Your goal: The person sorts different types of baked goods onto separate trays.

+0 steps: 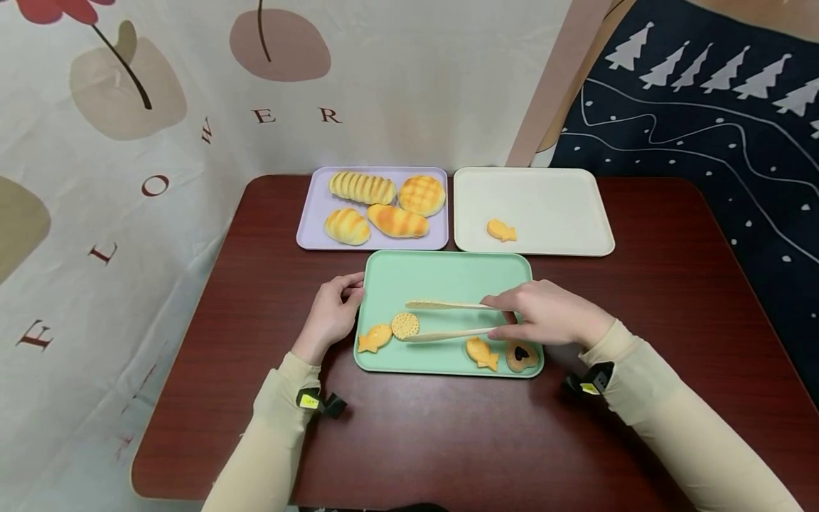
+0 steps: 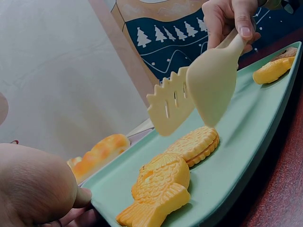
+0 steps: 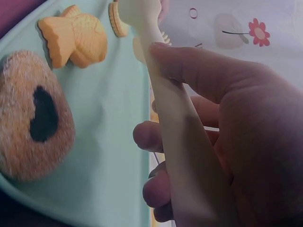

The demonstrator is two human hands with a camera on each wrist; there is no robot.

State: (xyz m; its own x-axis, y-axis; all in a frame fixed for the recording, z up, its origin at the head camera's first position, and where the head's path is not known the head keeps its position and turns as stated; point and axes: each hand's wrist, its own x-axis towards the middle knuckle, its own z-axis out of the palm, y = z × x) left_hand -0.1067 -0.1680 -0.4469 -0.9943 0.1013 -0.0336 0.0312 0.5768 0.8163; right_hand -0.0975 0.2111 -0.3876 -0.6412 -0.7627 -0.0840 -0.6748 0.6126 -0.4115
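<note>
My right hand [image 1: 544,313] holds cream-coloured food tongs [image 1: 448,305], its thumb and fingers on the two arms, which stand apart. The tongs' slotted, toothed end and flat end hang over the green tray [image 1: 448,274], close about a round biscuit [image 1: 405,326]. In the left wrist view these ends are just above the round biscuit [image 2: 196,144]. Beside it lies a fish-shaped biscuit [image 1: 375,338]. My left hand [image 1: 329,313] grips the tray's left edge, thumb at the rim. Near the right hand lie another fish-shaped biscuit [image 1: 481,353] and a heart-shaped biscuit with a dark centre [image 3: 28,142].
Behind the green tray, a lilac tray [image 1: 308,227] bears several bread rolls [image 1: 397,221]. To its right, a white tray [image 1: 557,206] holds one fish-shaped biscuit [image 1: 501,230]. All stand on a dark red-brown table [image 1: 435,441], with a printed curtain [image 1: 409,85] along its back.
</note>
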